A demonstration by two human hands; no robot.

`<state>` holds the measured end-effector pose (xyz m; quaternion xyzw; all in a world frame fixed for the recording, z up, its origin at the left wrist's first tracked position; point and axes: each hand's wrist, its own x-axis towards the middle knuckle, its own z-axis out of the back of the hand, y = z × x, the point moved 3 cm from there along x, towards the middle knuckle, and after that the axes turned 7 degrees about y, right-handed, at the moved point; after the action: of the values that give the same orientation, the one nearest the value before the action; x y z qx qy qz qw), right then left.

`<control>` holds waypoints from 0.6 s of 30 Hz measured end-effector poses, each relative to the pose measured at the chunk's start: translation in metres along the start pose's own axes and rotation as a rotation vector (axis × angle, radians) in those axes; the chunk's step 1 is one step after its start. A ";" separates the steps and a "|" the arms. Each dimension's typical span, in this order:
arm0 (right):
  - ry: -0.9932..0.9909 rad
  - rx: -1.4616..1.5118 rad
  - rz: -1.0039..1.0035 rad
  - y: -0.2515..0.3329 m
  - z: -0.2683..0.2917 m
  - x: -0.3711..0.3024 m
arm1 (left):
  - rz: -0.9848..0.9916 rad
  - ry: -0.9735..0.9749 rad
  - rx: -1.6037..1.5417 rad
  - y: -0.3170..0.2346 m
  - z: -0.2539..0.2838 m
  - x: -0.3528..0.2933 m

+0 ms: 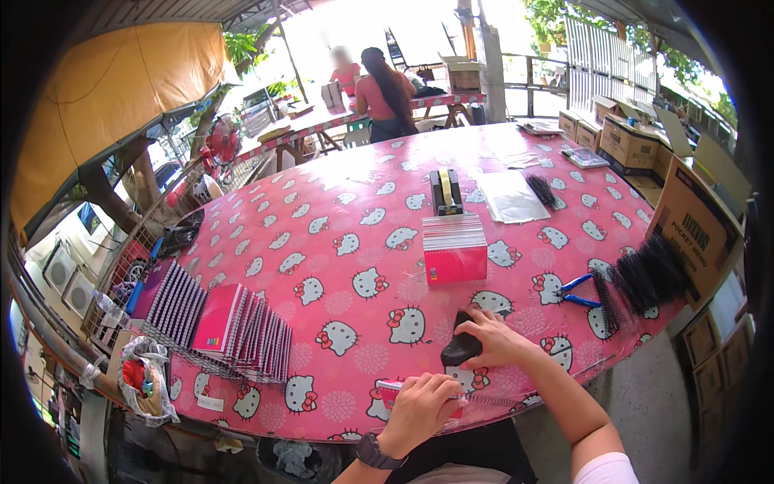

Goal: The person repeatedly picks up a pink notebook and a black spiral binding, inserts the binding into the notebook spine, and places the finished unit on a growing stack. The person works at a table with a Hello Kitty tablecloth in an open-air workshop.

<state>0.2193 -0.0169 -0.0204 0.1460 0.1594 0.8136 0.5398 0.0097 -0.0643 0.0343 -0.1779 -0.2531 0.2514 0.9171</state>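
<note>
My left hand (pixel 426 409), with a dark watch on its wrist, is closed over a small pink notebook (pixel 389 390) at the table's near edge. A thin spiral coil (pixel 496 399) sticks out to the right from beside that notebook. My right hand (pixel 493 337) is closed on a dark, wedge-shaped object (pixel 459 348) resting on the tabletop; its exact kind is unclear. Ahead of it stands a block of pink notebooks (pixel 455 262) with their pale edges upward. Blue-handled pliers (pixel 577 290) lie to the right, next to a heap of black spiral coils (pixel 645 278).
The pink patterned table (pixel 322 250) holds rows of spiral notebooks (pixel 242 331) at left. A tape dispenser (pixel 446 192) and white sheets (pixel 513 198) lie farther back. Cardboard boxes (pixel 693 218) line the right edge. Two people (pixel 383 93) are at a far table. A bag (pixel 147 379) hangs at near left.
</note>
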 end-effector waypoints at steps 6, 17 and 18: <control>-0.013 0.282 -0.071 0.010 0.026 -0.024 | -0.016 -0.088 0.113 0.002 0.015 0.003; 0.081 0.901 -0.044 0.037 0.016 -0.058 | 0.019 -0.085 0.116 0.035 0.007 -0.019; 0.148 1.016 0.032 0.040 0.015 -0.057 | 0.023 -0.081 0.107 0.035 0.008 -0.020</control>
<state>0.2130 -0.0825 0.0064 0.3345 0.5700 0.6499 0.3753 -0.0221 -0.0453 0.0172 -0.1211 -0.2743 0.2819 0.9114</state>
